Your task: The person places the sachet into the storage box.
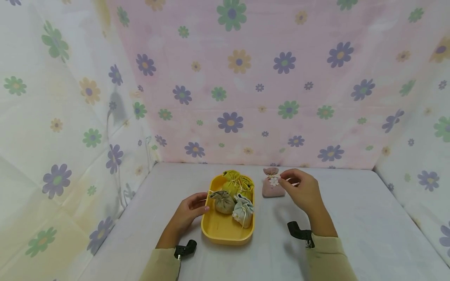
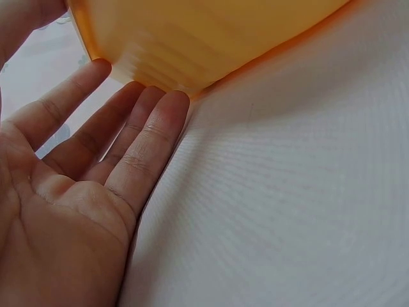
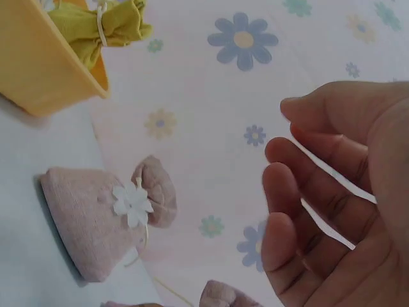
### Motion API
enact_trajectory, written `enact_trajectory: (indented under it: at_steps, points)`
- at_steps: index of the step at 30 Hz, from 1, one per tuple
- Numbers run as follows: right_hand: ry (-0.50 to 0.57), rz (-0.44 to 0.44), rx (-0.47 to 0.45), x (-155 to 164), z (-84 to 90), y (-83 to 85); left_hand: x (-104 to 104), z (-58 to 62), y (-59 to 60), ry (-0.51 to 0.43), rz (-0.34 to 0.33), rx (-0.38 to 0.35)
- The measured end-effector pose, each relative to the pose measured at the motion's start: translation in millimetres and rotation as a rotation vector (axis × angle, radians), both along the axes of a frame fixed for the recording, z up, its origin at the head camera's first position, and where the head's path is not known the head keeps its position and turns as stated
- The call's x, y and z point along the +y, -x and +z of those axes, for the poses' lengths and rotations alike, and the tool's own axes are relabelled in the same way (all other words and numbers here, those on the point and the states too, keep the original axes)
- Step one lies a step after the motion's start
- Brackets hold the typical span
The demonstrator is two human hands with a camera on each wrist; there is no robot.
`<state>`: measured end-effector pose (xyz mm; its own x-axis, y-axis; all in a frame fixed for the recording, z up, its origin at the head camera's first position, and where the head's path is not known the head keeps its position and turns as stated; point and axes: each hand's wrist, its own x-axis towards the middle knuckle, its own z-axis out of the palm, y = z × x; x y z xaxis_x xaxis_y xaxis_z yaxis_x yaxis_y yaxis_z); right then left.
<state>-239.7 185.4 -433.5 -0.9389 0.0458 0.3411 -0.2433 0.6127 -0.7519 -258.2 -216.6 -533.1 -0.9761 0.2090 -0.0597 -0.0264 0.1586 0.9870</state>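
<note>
My left hand (image 1: 191, 208) is at the left side of a yellow tray (image 1: 228, 239), its fingertips against the outer wall and the thumb at the rim. Inside the tray lie yellow-green drawstring pouches (image 1: 230, 187), a brown pouch (image 1: 223, 203) and a pale grey-blue pouch (image 1: 243, 214). To the tray's right, a pink pouch (image 1: 272, 190) with a white flower stands upright on the table. My right hand (image 1: 304, 191) is just right of this pouch, fingers loosely bent; the right wrist view shows nothing between thumb and fingers.
More pink cloth (image 3: 220, 295) and a thin cord show at the bottom of the right wrist view. A white-covered table (image 1: 351, 218) lies under everything. Flowered cloth walls (image 1: 260, 109) enclose it at the back and both sides. Black cameras (image 1: 299, 231) are strapped to both wrists.
</note>
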Motion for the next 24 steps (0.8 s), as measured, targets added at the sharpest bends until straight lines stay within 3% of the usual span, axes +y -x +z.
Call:
enact_trajectory:
  at_steps: [11,24]
  points:
    - [0.050,-0.150,0.167,18,-8.7,2.9,-1,-1.5,-1.3,-0.006,-0.006,0.008]
    - [0.069,-0.246,0.055,45,-23.5,8.2,1,-0.7,-1.4,-0.004,-0.002,0.014]
